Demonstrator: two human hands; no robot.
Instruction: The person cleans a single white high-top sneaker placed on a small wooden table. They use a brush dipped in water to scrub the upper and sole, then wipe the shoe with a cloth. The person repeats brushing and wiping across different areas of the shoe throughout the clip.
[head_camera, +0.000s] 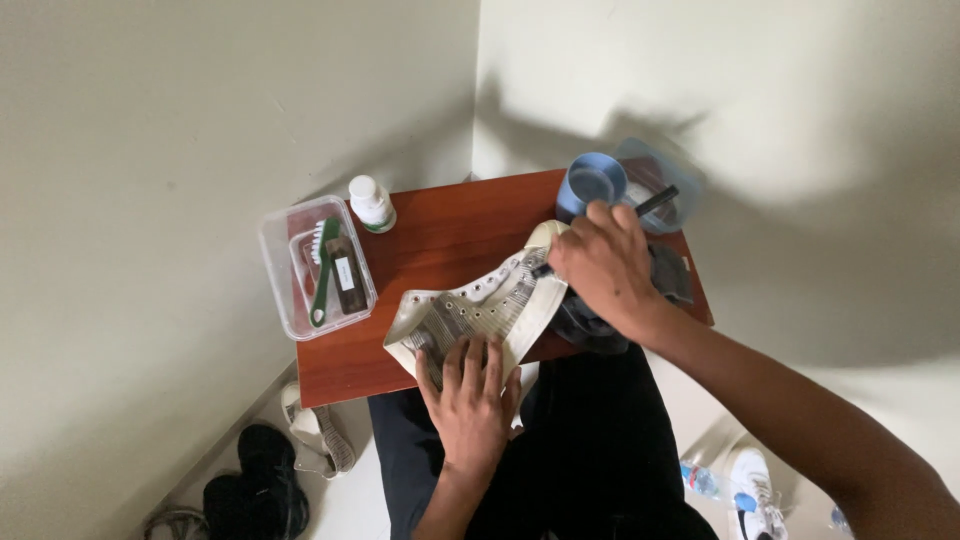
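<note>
A white high-top shoe (478, 304) lies on its side on a small reddish-brown table (440, 240). My left hand (470, 395) presses down on the shoe's ankle end at the table's near edge. My right hand (603, 268) is over the toe end, gripping a thin dark-handled brush (655, 203) whose handle sticks up toward the back right. The brush's working end is hidden by my fingers. A dark cloth (670, 272) lies under my right hand.
A clear plastic box (285, 275) holding a green brush (322, 270) and a brown block sits at the table's left. A white bottle (371, 203) and a blue cup (592, 184) stand at the back. Shoes lie on the floor (265, 480) on both sides.
</note>
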